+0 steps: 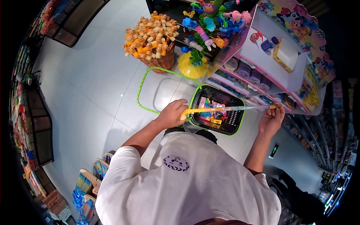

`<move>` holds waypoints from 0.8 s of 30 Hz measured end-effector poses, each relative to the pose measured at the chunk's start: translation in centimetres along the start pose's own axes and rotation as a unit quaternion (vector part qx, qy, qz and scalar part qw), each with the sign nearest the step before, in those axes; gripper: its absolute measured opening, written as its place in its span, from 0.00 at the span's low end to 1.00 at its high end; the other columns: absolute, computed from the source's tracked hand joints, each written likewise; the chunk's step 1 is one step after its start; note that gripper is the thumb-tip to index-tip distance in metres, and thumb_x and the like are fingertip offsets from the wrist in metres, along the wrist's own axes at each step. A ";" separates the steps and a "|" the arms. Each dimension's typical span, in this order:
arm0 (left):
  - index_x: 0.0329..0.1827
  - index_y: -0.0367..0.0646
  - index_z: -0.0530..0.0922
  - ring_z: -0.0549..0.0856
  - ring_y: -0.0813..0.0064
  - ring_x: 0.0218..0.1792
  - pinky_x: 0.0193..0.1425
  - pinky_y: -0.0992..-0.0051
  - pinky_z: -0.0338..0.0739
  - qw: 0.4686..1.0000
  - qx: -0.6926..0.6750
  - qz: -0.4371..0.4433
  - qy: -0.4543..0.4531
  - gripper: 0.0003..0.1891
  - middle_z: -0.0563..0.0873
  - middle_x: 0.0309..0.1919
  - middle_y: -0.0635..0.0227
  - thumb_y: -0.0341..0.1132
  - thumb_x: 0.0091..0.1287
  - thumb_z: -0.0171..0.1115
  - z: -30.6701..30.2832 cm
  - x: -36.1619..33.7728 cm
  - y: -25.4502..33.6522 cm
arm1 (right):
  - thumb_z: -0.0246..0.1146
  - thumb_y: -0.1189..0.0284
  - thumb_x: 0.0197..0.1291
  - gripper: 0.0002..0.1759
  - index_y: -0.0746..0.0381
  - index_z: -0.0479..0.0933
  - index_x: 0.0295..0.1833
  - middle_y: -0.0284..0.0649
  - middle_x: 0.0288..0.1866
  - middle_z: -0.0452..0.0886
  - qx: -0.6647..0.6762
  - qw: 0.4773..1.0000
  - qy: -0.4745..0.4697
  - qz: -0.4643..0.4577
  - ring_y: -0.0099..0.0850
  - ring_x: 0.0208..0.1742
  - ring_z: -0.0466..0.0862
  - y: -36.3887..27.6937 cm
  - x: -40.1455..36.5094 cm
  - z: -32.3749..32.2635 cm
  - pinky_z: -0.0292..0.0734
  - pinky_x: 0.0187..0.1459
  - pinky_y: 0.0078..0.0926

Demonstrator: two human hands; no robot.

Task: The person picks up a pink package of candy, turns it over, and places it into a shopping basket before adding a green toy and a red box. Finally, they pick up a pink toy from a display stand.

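Observation:
A long, thin toy wand [230, 108] with a clear tube and an orange end stretches almost level between my two hands. My left hand [173, 113] is closed around its orange end. At the other end, the fingers of my right hand [272, 119] pinch a small brownish tip. Beneath the wand, a black shopping basket [233, 126] with a green rim stands on the floor, its green handle [139, 90] swung out to the left. Several small colourful packages [213, 112] lie inside the basket; the wand hides part of them.
Ahead stands a wicker basket [161, 62] full of orange-and-cream sticks with figure heads. Beside it are a yellow-based stand [193, 66] of colourful toys and a pink-edged display shelf [258, 84]. Racks line the left, and a dark-clothed person [300, 195] is at lower right.

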State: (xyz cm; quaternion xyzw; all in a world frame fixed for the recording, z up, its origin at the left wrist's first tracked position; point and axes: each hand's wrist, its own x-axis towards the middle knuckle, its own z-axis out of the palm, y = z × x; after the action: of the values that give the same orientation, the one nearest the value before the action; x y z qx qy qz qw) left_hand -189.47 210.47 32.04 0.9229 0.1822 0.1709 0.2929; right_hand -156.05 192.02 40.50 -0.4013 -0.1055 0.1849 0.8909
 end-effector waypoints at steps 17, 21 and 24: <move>0.59 0.42 0.69 0.76 0.61 0.55 0.59 0.69 0.71 0.974 -0.194 -0.100 0.053 0.38 0.74 0.57 0.59 0.40 0.44 0.77 -6.4 1.2 -0.1 | 0.51 0.76 0.66 0.07 0.60 0.70 0.48 0.33 0.36 0.74 -0.070 0.997 0.026 -0.006 0.19 0.29 0.68 0.3 1.3 -0.8 0.65 0.29 0.16; 0.58 0.41 0.70 0.79 0.65 0.51 0.56 0.71 0.72 0.948 -0.253 -0.192 0.010 0.37 0.78 0.51 0.61 0.40 0.44 0.77 -7.4 0.8 0.6 | 0.52 0.76 0.65 0.06 0.59 0.71 0.47 0.32 0.35 0.74 -0.080 0.996 0.042 -0.018 0.18 0.28 0.68 1.0 0.6 -1.4 0.63 0.28 0.16; 0.56 0.40 0.72 0.80 0.70 0.47 0.53 0.73 0.73 0.920 -0.323 -0.221 0.005 0.34 0.81 0.46 0.64 0.39 0.44 0.77 -7.6 0.5 0.4 | 0.52 0.76 0.65 0.06 0.58 0.71 0.46 0.30 0.34 0.73 -0.158 0.981 0.096 -0.064 0.16 0.27 0.66 0.8 -0.3 -0.9 0.61 0.26 0.14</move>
State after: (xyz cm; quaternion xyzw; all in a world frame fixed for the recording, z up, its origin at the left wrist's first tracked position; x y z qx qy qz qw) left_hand -192.17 214.05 38.22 0.7133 0.3179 0.1556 0.6049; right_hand -156.23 191.77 39.27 -0.5449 -0.0726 0.0690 0.8325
